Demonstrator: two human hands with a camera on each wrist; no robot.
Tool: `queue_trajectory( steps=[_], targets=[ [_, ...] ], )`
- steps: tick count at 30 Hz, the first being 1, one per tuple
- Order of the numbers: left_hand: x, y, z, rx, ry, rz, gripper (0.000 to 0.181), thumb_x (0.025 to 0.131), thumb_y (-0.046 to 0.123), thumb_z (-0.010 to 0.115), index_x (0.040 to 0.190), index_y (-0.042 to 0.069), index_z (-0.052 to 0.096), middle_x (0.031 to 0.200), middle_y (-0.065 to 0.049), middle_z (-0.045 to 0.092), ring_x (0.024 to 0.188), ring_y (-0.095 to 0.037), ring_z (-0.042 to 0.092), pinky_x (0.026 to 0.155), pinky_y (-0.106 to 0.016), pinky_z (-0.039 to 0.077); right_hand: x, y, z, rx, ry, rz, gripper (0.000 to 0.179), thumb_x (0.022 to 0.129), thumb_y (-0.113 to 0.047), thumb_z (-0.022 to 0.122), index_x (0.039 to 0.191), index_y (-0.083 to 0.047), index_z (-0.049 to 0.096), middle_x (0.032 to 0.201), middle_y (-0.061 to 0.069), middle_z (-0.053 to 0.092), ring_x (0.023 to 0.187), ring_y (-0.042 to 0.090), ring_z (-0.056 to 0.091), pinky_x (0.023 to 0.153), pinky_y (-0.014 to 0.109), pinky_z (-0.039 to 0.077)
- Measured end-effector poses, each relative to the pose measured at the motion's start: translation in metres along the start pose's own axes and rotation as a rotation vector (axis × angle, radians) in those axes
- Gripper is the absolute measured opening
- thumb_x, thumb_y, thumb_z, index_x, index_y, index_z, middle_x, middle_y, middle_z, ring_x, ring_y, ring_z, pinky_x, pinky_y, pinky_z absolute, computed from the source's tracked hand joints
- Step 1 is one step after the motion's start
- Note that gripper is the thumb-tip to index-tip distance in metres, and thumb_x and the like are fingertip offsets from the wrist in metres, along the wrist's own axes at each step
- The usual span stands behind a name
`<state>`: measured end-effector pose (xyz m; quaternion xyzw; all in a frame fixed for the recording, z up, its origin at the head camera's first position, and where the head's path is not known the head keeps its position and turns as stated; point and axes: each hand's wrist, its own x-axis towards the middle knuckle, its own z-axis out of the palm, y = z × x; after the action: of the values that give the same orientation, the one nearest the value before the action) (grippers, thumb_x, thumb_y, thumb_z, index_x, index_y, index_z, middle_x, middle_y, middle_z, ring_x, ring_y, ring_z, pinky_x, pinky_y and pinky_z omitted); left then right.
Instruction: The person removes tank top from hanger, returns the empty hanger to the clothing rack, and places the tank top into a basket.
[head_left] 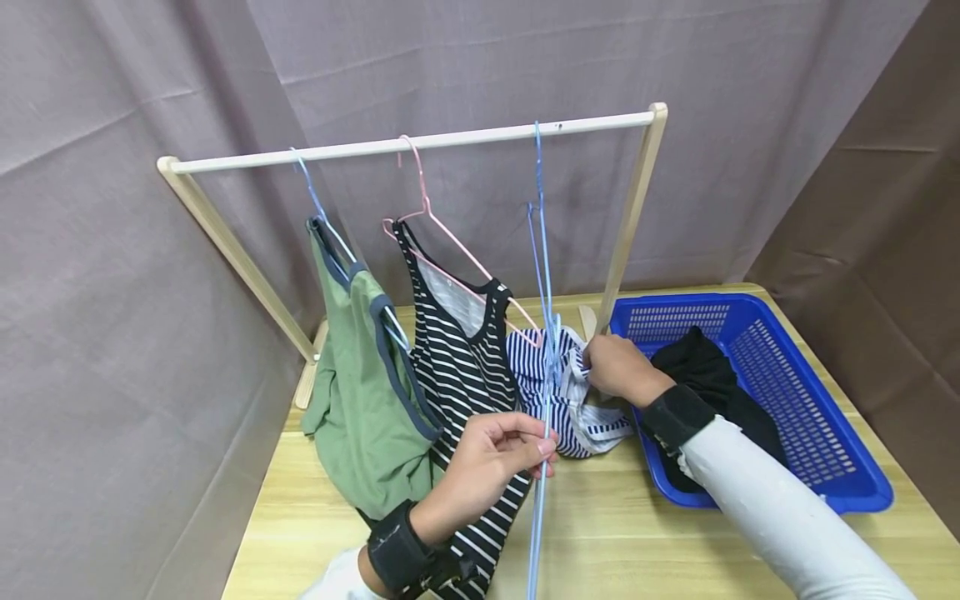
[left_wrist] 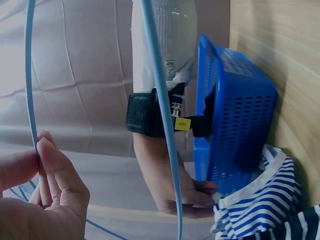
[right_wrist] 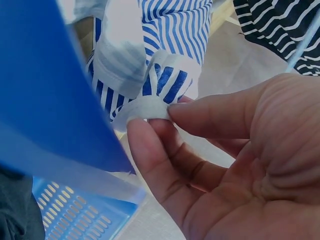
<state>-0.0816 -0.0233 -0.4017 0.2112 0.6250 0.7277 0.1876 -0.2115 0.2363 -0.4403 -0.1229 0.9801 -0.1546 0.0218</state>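
Observation:
My left hand (head_left: 491,458) pinches a thin light-blue hanger (head_left: 538,517) between thumb and fingers, low in front of the rack. Seen nearly edge-on, its wires overlap, and a blue hook (head_left: 538,154) above meets the rod. Behind it lies a blue-and-white striped garment (head_left: 528,360) on the table, partly hidden by wires and hands. My right hand (head_left: 624,367) holds the garment's white edging (right_wrist: 147,107) between thumb and fingertips, beside the basket. To the left, a black-and-white striped tank top (head_left: 465,358) hangs from a pink hanger (head_left: 422,179).
A wooden rack with a white rod (head_left: 480,137) spans the back. At left, a green garment with dark trim (head_left: 360,400) hangs on another blue hanger (head_left: 313,192). The blue basket (head_left: 795,375) at right contains black cloth (head_left: 701,375). Grey curtain (head_left: 480,67) stands behind the table.

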Motion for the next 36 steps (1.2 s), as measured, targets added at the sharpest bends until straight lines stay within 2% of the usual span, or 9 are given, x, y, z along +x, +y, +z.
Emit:
queue_trajectory(
  steps=[6,12,16,24,32,36],
  targets=[
    [0.005,0.005,0.003,0.02,-0.002,0.035,0.025,0.099,-0.001,0.065,0.115,-0.019,0.066,0.114,-0.045,0.069,0.075,-0.002,0.073,0.072,-0.019,0.063,-0.001,0.0,0.001,-0.009,-0.004,0.014,0.015,0.077,0.002,0.068,0.068,-0.011,0.071,0.072,0.007,0.068,0.068,0.025,0.059,0.06,0.037,0.049],
    [0.008,0.009,0.009,-0.035,0.017,0.054,0.025,0.098,-0.003,0.063,0.115,-0.022,0.063,0.111,-0.05,0.065,0.075,-0.002,0.073,0.071,-0.019,0.062,-0.001,0.0,0.001,0.009,-0.016,0.046,0.013,0.078,0.002,0.069,0.075,-0.009,0.076,0.077,0.009,0.07,0.069,0.025,0.061,0.061,0.037,0.051],
    [0.006,0.009,0.012,-0.069,0.032,0.076,0.025,0.097,-0.005,0.062,0.115,-0.024,0.061,0.108,-0.054,0.062,0.075,-0.002,0.074,0.07,-0.018,0.063,-0.002,-0.001,0.001,0.013,-0.025,0.04,0.012,0.079,0.002,0.069,0.078,-0.007,0.077,0.078,0.009,0.071,0.07,0.024,0.062,0.062,0.037,0.052],
    [0.003,0.011,0.01,-0.063,0.058,0.119,0.024,0.097,-0.003,0.064,0.111,-0.022,0.061,0.101,-0.054,0.062,0.073,-0.003,0.075,0.07,-0.02,0.064,-0.003,-0.001,-0.002,0.004,-0.038,0.041,0.011,0.081,0.001,0.069,0.081,-0.007,0.078,0.08,0.01,0.073,0.071,0.025,0.063,0.063,0.038,0.054],
    [-0.004,0.01,0.013,-0.079,0.049,0.129,0.025,0.097,-0.004,0.064,0.11,-0.025,0.059,0.099,-0.056,0.06,0.073,-0.002,0.074,0.069,-0.018,0.063,-0.001,0.001,-0.001,0.002,-0.039,0.043,0.014,0.081,0.0,0.069,0.088,-0.005,0.081,0.087,0.012,0.077,0.076,0.026,0.065,0.068,0.041,0.057],
    [-0.002,0.01,0.012,-0.083,0.049,0.152,0.024,0.097,-0.006,0.062,0.109,-0.026,0.059,0.097,-0.056,0.06,0.073,-0.002,0.075,0.069,-0.018,0.063,-0.001,0.001,-0.002,0.004,-0.039,0.045,0.013,0.083,0.0,0.069,0.087,-0.005,0.081,0.086,0.012,0.076,0.075,0.026,0.065,0.067,0.041,0.056]
  ],
)
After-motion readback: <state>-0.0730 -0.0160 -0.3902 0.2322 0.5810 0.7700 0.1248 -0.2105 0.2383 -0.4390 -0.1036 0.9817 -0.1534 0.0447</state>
